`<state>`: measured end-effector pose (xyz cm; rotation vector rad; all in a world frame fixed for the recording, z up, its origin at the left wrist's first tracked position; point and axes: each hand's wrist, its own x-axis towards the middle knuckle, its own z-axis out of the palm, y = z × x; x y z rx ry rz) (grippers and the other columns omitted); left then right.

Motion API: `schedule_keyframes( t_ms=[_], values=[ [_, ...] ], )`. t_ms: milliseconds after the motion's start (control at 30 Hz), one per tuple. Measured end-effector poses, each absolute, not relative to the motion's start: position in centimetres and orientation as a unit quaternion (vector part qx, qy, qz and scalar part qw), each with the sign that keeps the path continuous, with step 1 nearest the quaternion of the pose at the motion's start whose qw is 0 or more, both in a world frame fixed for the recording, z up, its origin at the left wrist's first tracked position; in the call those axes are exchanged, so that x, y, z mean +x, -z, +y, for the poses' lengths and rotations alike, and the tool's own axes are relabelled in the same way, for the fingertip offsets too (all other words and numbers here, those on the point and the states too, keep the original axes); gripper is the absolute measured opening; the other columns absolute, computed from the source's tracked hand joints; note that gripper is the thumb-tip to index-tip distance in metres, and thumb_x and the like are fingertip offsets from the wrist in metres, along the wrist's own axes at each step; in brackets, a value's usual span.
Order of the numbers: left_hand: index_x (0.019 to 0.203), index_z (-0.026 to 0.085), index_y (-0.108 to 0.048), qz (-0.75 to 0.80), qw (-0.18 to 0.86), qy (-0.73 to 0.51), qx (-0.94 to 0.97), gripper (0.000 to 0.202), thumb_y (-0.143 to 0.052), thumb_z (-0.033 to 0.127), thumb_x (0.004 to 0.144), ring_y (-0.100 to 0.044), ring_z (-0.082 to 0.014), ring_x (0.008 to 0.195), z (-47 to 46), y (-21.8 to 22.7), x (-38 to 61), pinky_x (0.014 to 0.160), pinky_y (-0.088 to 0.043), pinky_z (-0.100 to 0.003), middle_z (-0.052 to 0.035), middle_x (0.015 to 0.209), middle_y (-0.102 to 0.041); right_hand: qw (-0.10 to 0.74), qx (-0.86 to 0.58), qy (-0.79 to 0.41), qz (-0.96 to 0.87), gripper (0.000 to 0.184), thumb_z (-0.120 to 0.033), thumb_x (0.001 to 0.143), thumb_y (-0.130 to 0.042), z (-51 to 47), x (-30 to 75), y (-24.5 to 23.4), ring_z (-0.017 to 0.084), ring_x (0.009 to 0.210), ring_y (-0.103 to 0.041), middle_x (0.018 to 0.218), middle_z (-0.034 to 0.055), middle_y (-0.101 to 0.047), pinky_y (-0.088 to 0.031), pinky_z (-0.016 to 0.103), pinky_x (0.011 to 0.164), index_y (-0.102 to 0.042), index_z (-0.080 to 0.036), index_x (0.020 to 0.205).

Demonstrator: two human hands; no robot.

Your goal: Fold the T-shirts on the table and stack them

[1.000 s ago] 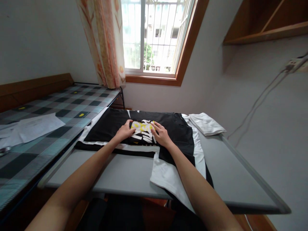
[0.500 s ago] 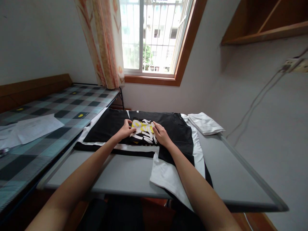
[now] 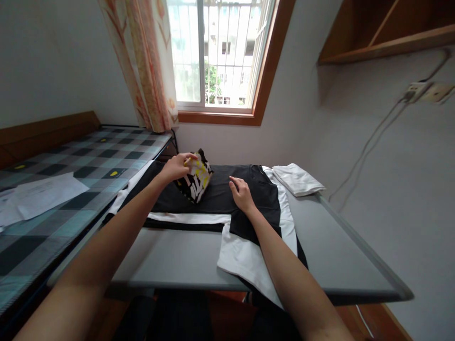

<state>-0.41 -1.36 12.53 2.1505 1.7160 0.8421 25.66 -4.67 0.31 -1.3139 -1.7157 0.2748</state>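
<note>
A folded black garment with a white and yellow print (image 3: 198, 182) hangs tilted from my left hand (image 3: 177, 168), whose fingers grip its upper left edge. It is lifted off the black T-shirt (image 3: 220, 201) that lies spread out below. My right hand (image 3: 242, 193) hovers over or rests lightly on that T-shirt, fingers apart and holding nothing. Beneath the black T-shirt, a white T-shirt (image 3: 240, 253) shows along the edges and at the near sleeve. More black cloth peeks out under the white one.
The shirts lie on a grey table (image 3: 170, 255). A folded white garment (image 3: 297, 180) sits at its far right corner. To the left stands a bed with a checked cover (image 3: 71, 199) and paper sheets (image 3: 50, 194) on it. A wall shelf (image 3: 373, 45) juts out at upper right.
My left hand has raised the folded printed garment off the black T-shirt and tilted it leftward. My right hand has let go of it and its fingers have spread. The view has shifted slightly.
</note>
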Motion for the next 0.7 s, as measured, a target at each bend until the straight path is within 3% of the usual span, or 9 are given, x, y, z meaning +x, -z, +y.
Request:
schedule_keyframes(
  t_ms=[67, 167, 267, 367, 467, 700],
  values=[
    [0.134, 0.026, -0.055, 0.574, 0.011, -0.259, 0.776, 0.057, -0.058, 0.017, 0.078, -0.062, -0.0256, 0.104, -1.4, -14.6, 0.8, 0.09, -0.044, -0.032, -0.0037, 0.109, -0.069, 0.464, -0.547, -0.092, -0.69, 0.044, -0.047, 0.095, -0.04, -4.7, 26.0, -0.5, 0.027, 0.117, -0.054, 0.123, 0.0126, -0.063, -0.041, 0.045, 0.102, -0.064, -0.021, 0.123],
    [0.15, 0.019, -0.032, 0.533, -0.082, -0.252, 0.803, 0.065, -0.052, 0.019, 0.088, -0.058, -0.0269, 0.113, -2.4, -14.6, 3.3, 0.096, -0.039, -0.036, -0.0098, 0.114, -0.068, 0.495, -0.564, -0.049, -0.658, 0.045, -0.044, 0.096, -0.039, -4.4, 26.6, -0.6, 0.027, 0.114, -0.054, 0.121, 0.0138, -0.062, -0.04, 0.045, 0.102, -0.061, -0.02, 0.126],
    [0.143, 0.022, -0.043, 0.442, -0.118, -0.207, 0.865, 0.049, -0.041, 0.016, 0.094, -0.057, -0.0253, 0.114, -4.2, -10.7, 5.3, 0.097, -0.036, -0.038, -0.0115, 0.121, -0.066, 0.52, -0.585, -0.032, -0.621, 0.047, -0.042, 0.097, -0.036, -4.1, 27.2, -0.8, 0.026, 0.105, -0.057, 0.115, 0.0148, -0.061, -0.042, 0.043, 0.097, -0.057, -0.017, 0.13],
    [0.127, 0.021, -0.059, 0.346, -0.11, -0.123, 0.923, 0.039, -0.043, 0.013, 0.093, -0.059, -0.0251, 0.109, -5.8, -5.7, 5.5, 0.094, -0.038, -0.038, -0.0105, 0.123, -0.065, 0.499, -0.58, -0.045, -0.643, 0.044, -0.04, 0.095, -0.039, -4.3, 27.4, -0.8, 0.025, 0.1, -0.057, 0.11, 0.0142, -0.06, -0.044, 0.042, 0.094, -0.061, -0.016, 0.126],
    [0.133, 0.019, -0.054, 0.315, -0.121, -0.139, 0.931, 0.047, -0.05, 0.01, 0.087, -0.055, -0.0269, 0.115, -6.3, -2.5, 4.2, 0.094, -0.039, -0.04, -0.0124, 0.133, -0.059, 0.43, -0.545, -0.048, -0.718, 0.038, -0.039, 0.089, -0.053, -5.0, 26.9, -0.7, 0.026, 0.106, -0.054, 0.115, 0.0119, -0.058, -0.043, 0.043, 0.097, -0.065, -0.021, 0.121],
    [0.123, 0.021, -0.062, 0.362, -0.11, -0.165, 0.911, 0.04, -0.061, 0.016, 0.083, -0.056, -0.0264, 0.106, -5.7, -2.7, 0.8, 0.088, -0.042, -0.039, -0.0105, 0.117, -0.063, 0.283, -0.505, -0.023, -0.815, 0.047, -0.029, 0.074, -0.073, -6.3, 26.3, -0.7, 0.029, 0.12, -0.042, 0.131, 0.0089, -0.048, -0.038, 0.048, 0.102, -0.064, -0.03, 0.121]
  ],
)
